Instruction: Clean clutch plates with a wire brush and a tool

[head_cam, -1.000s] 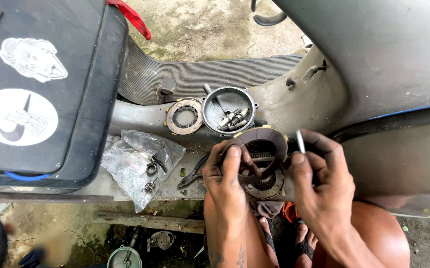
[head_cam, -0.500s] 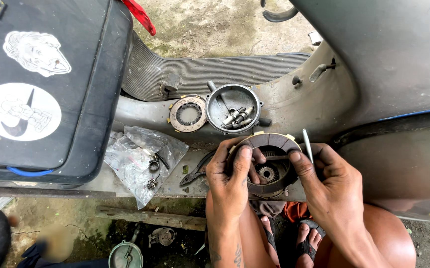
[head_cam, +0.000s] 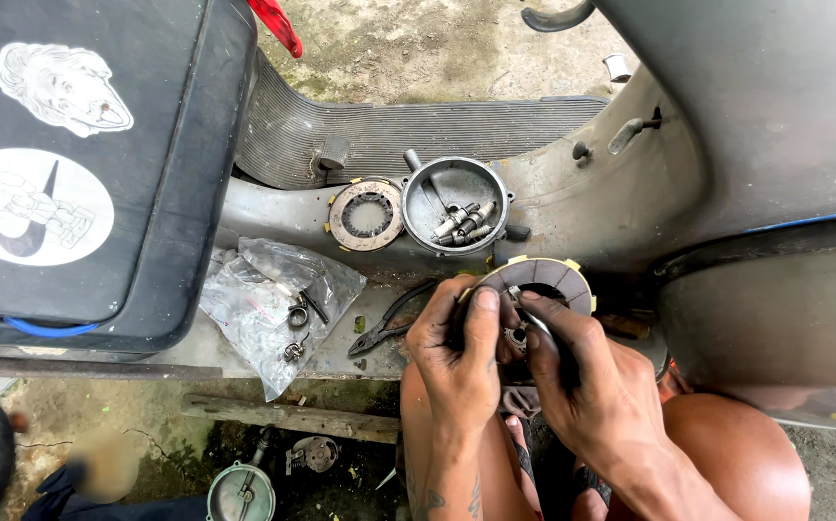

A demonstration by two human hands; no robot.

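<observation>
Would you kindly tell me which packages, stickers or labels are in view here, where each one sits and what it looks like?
Upper sticker: top left of the black seat, irregular cut-out, white with a dark line drawing.
Lower sticker: below it on the same seat, round, white with a dark drawing.
Plastic bag: on the grey footboard left of the left hand, clear, crumpled, with small metal parts on it.
No screens or signs.

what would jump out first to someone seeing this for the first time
Two greasy hands at bottom centre: the left hand and right hand hold a round clutch assembly. Just above sit a metal bowl of small parts and a friction plate. A black seat with stickers fills the upper left.
</observation>
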